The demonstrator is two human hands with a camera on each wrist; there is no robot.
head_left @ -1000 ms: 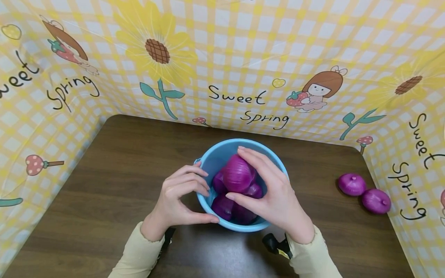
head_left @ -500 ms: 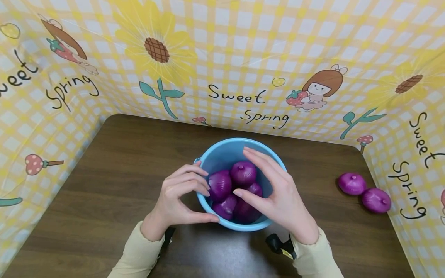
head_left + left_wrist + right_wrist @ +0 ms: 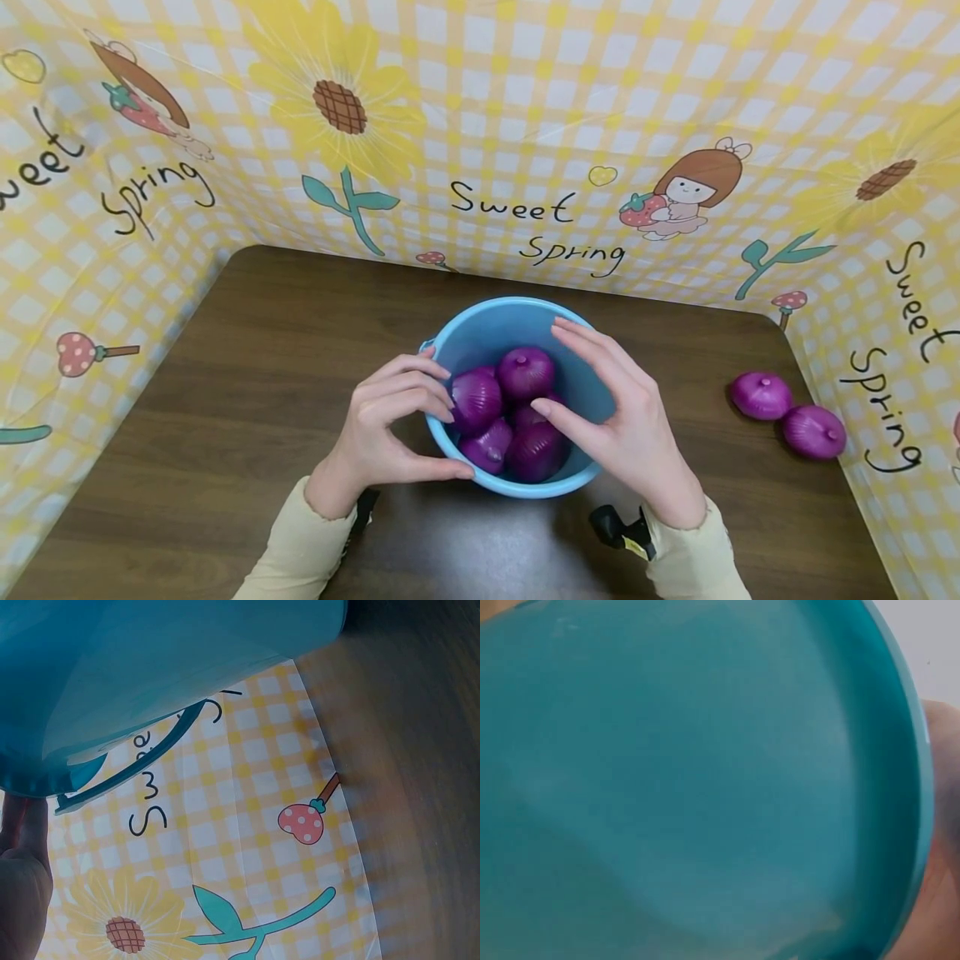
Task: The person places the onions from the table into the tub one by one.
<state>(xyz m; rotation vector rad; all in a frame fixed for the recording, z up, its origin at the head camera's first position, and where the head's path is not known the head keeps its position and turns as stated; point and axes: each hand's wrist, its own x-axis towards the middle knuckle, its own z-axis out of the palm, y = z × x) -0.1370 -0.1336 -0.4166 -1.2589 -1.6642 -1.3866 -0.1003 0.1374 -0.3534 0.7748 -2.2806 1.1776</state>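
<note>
A blue bucket [image 3: 525, 318] stands on the table and holds several red onions [image 3: 527, 374]. My left hand [image 3: 386, 425] grips its left side, fingers bent over the rim and thumb along the front edge. Above the right side of the bucket hovers my right hand [image 3: 626, 417], its thumb and fingers spread apart with nothing between them. The bucket wall [image 3: 690, 765] fills most of the right wrist view, with part of the hand beyond the rim. In the left wrist view the bucket's handle [image 3: 146, 761] hangs along its outside.
Two more red onions, one farther back [image 3: 761, 396] and one nearer [image 3: 814, 432], lie side by side near the right edge of the brown wooden table [image 3: 247, 375]. A yellow checked cloth [image 3: 510, 108] walls the table at the back and both sides.
My right hand has let go of a red onion, which now lies among the others at the left of the bucket. That hand has shifted right; my left hand has stayed.
</note>
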